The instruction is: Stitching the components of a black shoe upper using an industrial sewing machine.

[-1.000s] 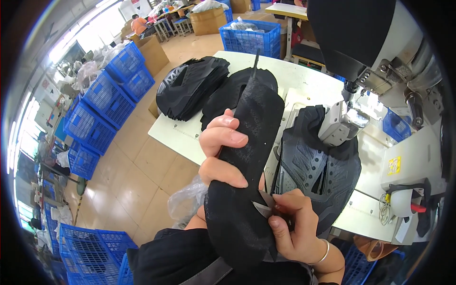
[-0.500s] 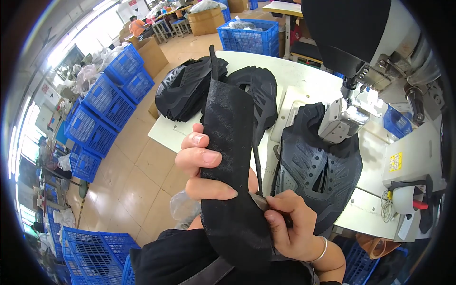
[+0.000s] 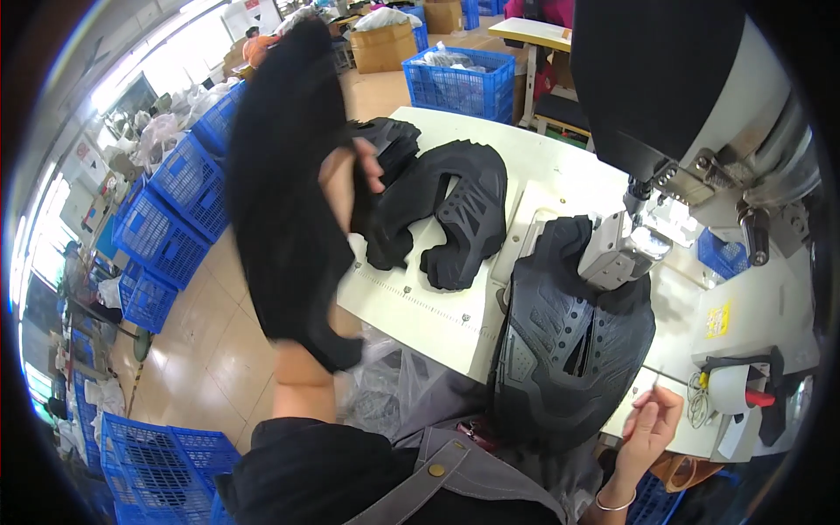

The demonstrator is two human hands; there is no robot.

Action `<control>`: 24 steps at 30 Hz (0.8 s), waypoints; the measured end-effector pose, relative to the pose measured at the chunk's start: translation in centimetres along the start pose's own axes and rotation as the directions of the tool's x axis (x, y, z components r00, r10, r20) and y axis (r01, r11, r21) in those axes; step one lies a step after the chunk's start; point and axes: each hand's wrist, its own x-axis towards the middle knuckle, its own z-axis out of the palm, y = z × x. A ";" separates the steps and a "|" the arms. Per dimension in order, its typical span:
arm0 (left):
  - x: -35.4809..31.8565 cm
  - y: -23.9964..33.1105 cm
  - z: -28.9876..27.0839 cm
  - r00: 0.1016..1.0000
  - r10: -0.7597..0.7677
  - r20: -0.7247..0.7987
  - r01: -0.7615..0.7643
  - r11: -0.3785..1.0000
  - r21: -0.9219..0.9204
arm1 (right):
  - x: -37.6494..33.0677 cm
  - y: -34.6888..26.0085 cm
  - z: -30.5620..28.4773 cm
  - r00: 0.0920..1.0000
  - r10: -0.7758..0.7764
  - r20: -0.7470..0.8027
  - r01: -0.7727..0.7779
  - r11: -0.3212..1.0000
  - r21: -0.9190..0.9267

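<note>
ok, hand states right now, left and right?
Left hand: closed on the black fabric piece, lifted off the table.
Right hand: empty, fingers loosely curled at the table edge.

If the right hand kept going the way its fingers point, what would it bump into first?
The right hand points up and left, toward the black padded piece lying under the sewing machine. It would probably meet that piece's lower edge first, though depth is hard to judge here.

A black fabric piece (image 3: pixel 284 188) hangs lifted, blurred, left of the table.
</note>
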 end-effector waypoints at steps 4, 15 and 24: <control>6.9 -9.9 -0.1 0.936 0.231 0.265 -0.351 0.585 0.731 | 1.7 3.7 -5.6 0.979 0.035 -0.203 -0.076 0.977 -0.201; 10.9 -15.3 2.9 0.964 -0.262 0.039 0.065 0.378 0.923 | 3.7 8.7 -11.3 0.973 -0.136 -0.187 -0.086 0.536 -0.840; 9.2 -16.2 3.9 0.969 0.080 0.232 -0.244 0.223 0.944 | 2.8 6.5 -8.2 0.931 -0.365 -0.011 0.150 0.409 -0.900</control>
